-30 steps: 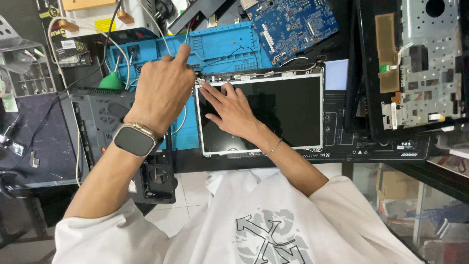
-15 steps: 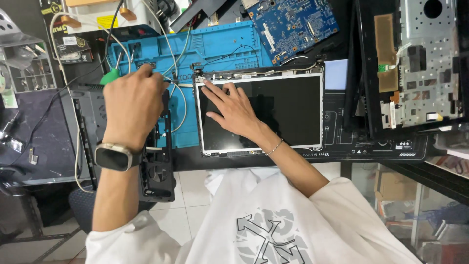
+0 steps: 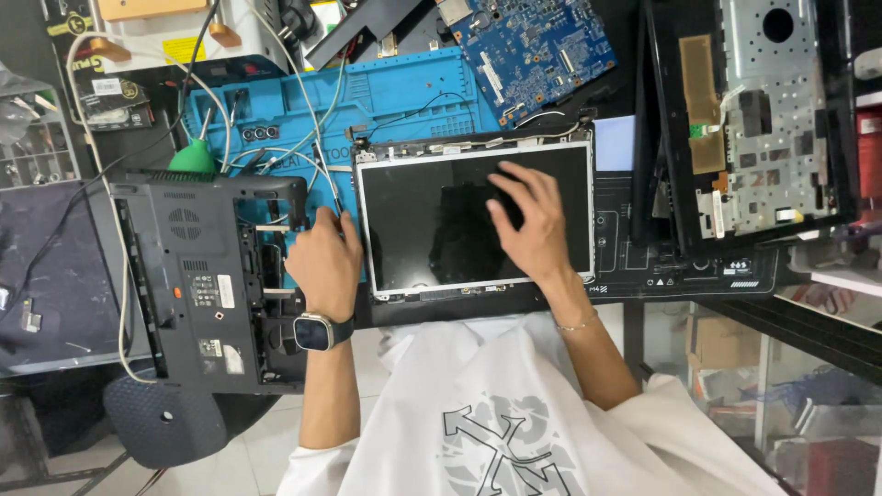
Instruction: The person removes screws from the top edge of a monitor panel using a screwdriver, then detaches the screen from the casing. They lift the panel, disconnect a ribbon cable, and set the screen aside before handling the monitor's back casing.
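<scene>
Since a moment earlier, the left hand (image 3: pixel 323 262) had dropped from the blue mat (image 3: pixel 404 92) to close around a thin tool beside the bare laptop screen panel (image 3: pixel 432 220) at frame centre, while the right hand (image 3: pixel 531 220) lay open and flat on it.

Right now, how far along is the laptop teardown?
Done: the screen panel lies loose on the blue mat, the motherboard is out, and the base shell sits emptied at the left. In hand: right hand flat on the panel, left hand at its left edge. Left: cables still trail from the panel's top.
</scene>
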